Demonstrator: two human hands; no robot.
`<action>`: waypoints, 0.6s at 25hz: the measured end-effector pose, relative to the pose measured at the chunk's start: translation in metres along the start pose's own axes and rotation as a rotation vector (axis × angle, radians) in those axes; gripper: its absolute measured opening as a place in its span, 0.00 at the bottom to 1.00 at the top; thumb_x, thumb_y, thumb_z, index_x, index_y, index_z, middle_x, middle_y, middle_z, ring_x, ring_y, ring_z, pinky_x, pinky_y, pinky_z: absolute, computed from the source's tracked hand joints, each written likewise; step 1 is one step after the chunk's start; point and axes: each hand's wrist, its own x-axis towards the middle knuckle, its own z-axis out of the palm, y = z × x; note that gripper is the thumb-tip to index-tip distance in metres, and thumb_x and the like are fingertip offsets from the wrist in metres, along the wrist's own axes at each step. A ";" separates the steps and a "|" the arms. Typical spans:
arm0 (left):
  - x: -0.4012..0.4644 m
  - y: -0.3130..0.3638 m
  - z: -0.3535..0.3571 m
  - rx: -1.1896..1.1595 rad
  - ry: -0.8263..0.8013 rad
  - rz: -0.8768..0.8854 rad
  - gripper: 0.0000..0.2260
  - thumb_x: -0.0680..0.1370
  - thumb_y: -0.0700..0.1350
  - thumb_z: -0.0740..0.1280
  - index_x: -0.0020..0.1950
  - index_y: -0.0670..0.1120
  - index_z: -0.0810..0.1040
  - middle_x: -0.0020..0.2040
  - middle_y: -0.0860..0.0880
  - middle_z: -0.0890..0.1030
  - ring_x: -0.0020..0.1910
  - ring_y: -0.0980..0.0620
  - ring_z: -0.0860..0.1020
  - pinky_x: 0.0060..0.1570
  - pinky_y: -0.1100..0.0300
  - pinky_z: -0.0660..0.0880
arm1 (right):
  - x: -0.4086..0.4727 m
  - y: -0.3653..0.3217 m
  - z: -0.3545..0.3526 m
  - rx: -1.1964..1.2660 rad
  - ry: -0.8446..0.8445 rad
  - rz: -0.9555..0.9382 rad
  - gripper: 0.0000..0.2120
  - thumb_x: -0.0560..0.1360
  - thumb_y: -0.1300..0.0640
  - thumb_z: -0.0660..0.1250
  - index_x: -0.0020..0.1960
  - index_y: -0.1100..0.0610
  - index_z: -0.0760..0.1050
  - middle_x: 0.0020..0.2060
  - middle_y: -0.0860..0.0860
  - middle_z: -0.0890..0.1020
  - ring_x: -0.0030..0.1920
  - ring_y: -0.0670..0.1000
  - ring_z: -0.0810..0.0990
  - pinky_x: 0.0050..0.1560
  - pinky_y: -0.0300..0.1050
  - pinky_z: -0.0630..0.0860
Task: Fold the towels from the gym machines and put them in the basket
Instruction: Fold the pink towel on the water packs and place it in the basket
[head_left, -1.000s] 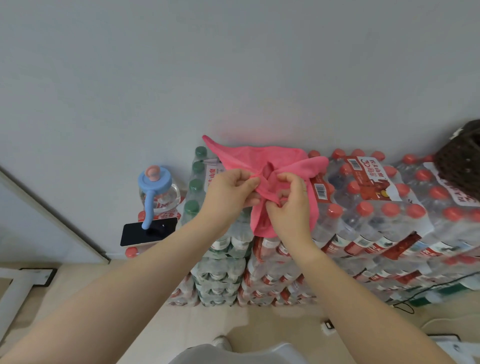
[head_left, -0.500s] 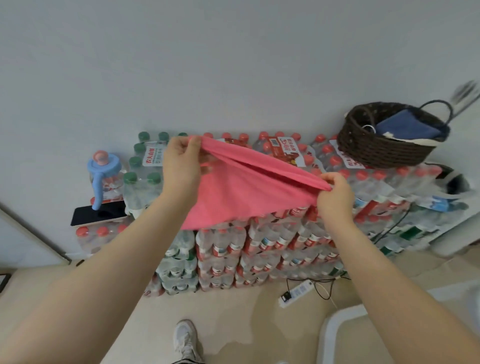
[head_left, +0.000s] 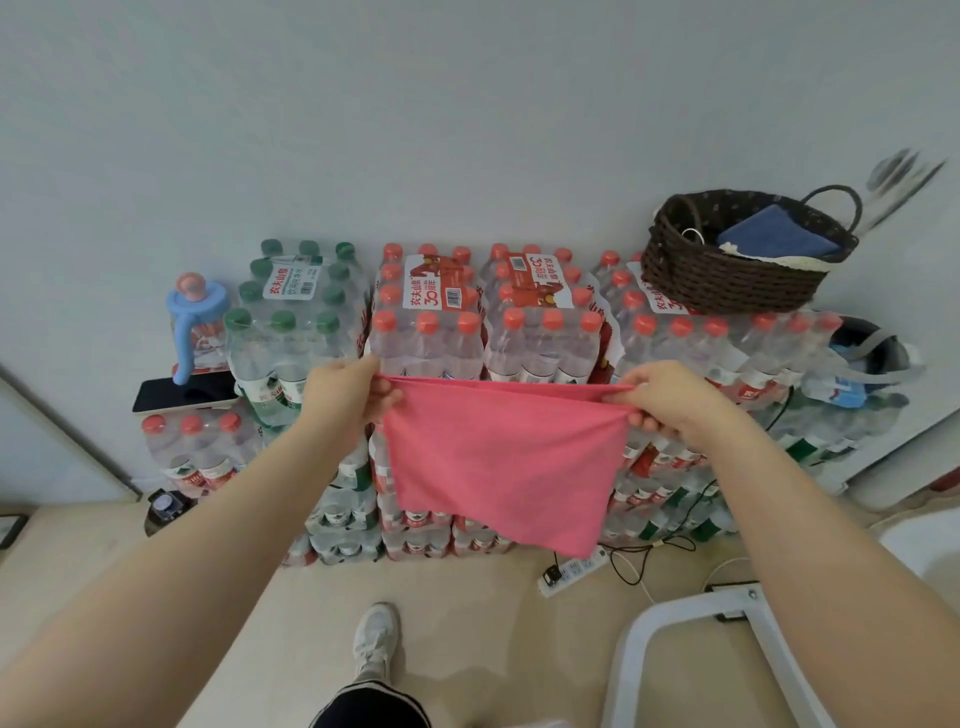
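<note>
Two hands pinching pink towel (head_left: 498, 462) by top corners: left hand (head_left: 345, 395), right hand (head_left: 670, 397), towel hanging before stacked bottles (head_left: 431, 322); basket (head_left: 727, 280) resting atop stack.

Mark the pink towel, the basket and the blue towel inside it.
pink towel (head_left: 498, 462), head view, middle of the hanging cloth
basket (head_left: 727, 286), head view, front woven wall
blue towel (head_left: 779, 234), head view, top face of the fold

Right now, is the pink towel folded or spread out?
Folded once: two edges run together along the top of the pink towel, pinched between left hand and right hand.
</note>
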 end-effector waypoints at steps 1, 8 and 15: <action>0.002 0.002 -0.002 -0.052 0.009 -0.015 0.09 0.76 0.34 0.60 0.35 0.40 0.70 0.19 0.49 0.75 0.18 0.56 0.77 0.21 0.68 0.75 | 0.001 -0.004 -0.002 0.147 0.000 -0.021 0.02 0.75 0.61 0.66 0.46 0.59 0.77 0.25 0.51 0.73 0.18 0.42 0.67 0.17 0.33 0.62; 0.034 0.018 0.016 -0.186 -0.164 0.046 0.05 0.77 0.36 0.60 0.44 0.40 0.75 0.27 0.48 0.82 0.29 0.56 0.82 0.31 0.68 0.79 | 0.066 -0.029 0.002 -0.028 0.241 0.046 0.15 0.76 0.66 0.54 0.60 0.62 0.72 0.38 0.57 0.80 0.33 0.53 0.75 0.31 0.42 0.72; 0.128 0.060 0.037 -0.313 -0.144 0.003 0.07 0.78 0.36 0.60 0.42 0.38 0.75 0.28 0.47 0.83 0.31 0.55 0.83 0.32 0.68 0.78 | 0.146 -0.087 -0.024 0.758 -0.006 0.166 0.08 0.76 0.64 0.57 0.40 0.60 0.73 0.22 0.50 0.78 0.22 0.44 0.75 0.22 0.32 0.69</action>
